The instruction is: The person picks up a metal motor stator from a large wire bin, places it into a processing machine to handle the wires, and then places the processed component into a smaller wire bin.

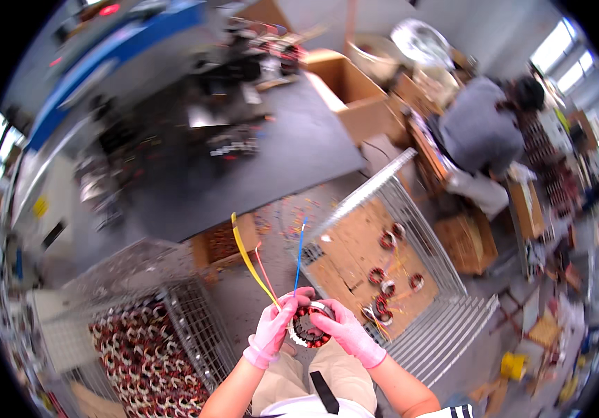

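Between my two pink-gloved hands is a ring-shaped motor stator (308, 326) with copper-red windings and a pale rim. My left hand (271, 327) closes on its left side, near where the wires come off. My right hand (349, 331) grips the right side, its thumb or finger over the ring. A yellow sleeved wire (246, 258), a thin red wire (264, 267) and a blue wire (300, 258) stick up from the stator, away from me.
At lower left a wire crate (205, 341) holds many stators (143, 359). On the right a metal cage (452, 348) with a cardboard bottom (344, 275) holds several loose stators (377, 276). Ahead stands a grey table (299, 146) with blurred equipment. A person (484, 125) bends over at upper right.
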Demonstrator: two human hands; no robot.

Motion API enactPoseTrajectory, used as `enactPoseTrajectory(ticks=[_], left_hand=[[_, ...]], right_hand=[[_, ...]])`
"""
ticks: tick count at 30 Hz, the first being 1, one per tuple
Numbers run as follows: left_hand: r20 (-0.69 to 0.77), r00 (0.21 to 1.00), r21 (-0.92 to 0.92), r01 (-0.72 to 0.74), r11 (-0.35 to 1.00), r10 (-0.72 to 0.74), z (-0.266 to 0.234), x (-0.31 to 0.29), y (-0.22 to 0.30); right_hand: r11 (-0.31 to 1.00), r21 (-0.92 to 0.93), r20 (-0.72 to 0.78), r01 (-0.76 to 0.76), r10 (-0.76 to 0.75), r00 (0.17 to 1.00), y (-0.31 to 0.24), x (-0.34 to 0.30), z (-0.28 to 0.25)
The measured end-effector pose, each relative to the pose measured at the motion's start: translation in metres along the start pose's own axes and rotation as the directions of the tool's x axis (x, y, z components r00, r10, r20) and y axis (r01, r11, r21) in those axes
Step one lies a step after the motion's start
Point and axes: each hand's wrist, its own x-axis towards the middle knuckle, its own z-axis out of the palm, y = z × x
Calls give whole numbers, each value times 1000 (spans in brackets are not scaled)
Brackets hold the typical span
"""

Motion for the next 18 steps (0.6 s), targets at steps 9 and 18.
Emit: enactPoseTrajectory(ticks=[9,18], left_hand=[[-284,742,148,-592,792,607,-82,-153,94],[-734,132,-140,-989,42,666,-273,-274,154]], right_hand=[[504,-754,340,421,-248,907,-27,-26,213],[388,-754,469,530,-246,848,-47,-56,237]])
